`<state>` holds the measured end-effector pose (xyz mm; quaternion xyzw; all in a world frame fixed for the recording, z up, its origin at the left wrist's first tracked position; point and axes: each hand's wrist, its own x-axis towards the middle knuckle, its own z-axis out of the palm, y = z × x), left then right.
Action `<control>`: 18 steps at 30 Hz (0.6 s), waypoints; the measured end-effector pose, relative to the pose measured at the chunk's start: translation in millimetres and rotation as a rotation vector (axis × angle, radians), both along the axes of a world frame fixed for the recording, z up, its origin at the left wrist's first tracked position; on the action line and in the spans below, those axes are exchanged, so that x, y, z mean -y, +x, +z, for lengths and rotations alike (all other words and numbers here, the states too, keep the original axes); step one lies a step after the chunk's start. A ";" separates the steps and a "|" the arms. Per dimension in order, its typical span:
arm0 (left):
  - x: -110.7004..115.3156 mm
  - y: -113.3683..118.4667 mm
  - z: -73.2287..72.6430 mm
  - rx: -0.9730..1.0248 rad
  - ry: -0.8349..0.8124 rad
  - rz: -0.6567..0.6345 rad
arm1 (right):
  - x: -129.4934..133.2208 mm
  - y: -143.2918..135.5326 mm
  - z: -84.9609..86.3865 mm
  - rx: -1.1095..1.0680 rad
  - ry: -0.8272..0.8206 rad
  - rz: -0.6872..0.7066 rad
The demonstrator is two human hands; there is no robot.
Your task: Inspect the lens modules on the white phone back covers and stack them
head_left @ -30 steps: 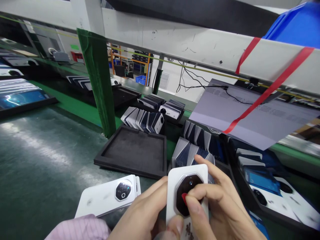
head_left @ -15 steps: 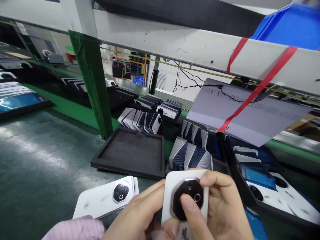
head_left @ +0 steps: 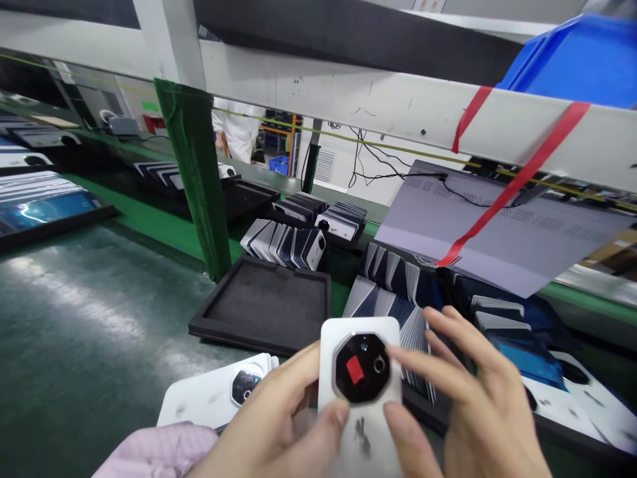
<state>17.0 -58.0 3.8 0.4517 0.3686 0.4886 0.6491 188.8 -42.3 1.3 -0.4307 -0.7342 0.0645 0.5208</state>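
Observation:
My left hand (head_left: 293, 418) grips a white phone back cover (head_left: 365, 425), its thumb lying on the face below the lens. The cover stands tilted toward me, with a dark octagonal camera window (head_left: 371, 382) near its top. A small red sticker (head_left: 355, 370) sits on that window. At the cover's right edge is my right hand (head_left: 482, 392), its fingers spread and holding nothing; thumb and forefinger tips are at or very near the edge. Left of my hands, more white back covers (head_left: 199, 395) lie stacked on the dark green table, partly hidden by my left hand and sleeve.
A black foam tray (head_left: 263, 342) lies beyond my hands. Fanned phone covers (head_left: 283, 242) and denser rows of covers (head_left: 383, 299) stand behind it. At right, another tray holds covers (head_left: 562, 405). A green-wrapped post (head_left: 194, 179) rises at left. Red straps (head_left: 517, 186) hang from the shelf beam.
My right hand has come off the camera window and opened out to the right. The red sticker, earlier mostly under the right thumb, now shows fully. The left hand keeps its hold.

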 end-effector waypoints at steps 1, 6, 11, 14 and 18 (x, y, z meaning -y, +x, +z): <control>-1.4 0.7 -0.8 -0.044 0.032 0.041 | -0.5 -0.8 -1.2 0.087 0.016 0.010; -7.2 3.1 -8.0 -0.181 0.108 0.117 | -3.5 -4.1 -5.6 0.248 -0.029 0.134; -15.5 3.5 -10.8 -0.033 0.097 0.020 | -7.9 10.1 -1.5 0.065 0.013 0.241; -20.8 4.1 -7.9 0.066 0.032 0.006 | -8.8 22.9 -1.0 -0.293 -0.057 0.125; -22.4 4.7 -9.2 0.192 0.009 -0.036 | -12.6 35.3 -1.1 -0.280 -0.371 0.177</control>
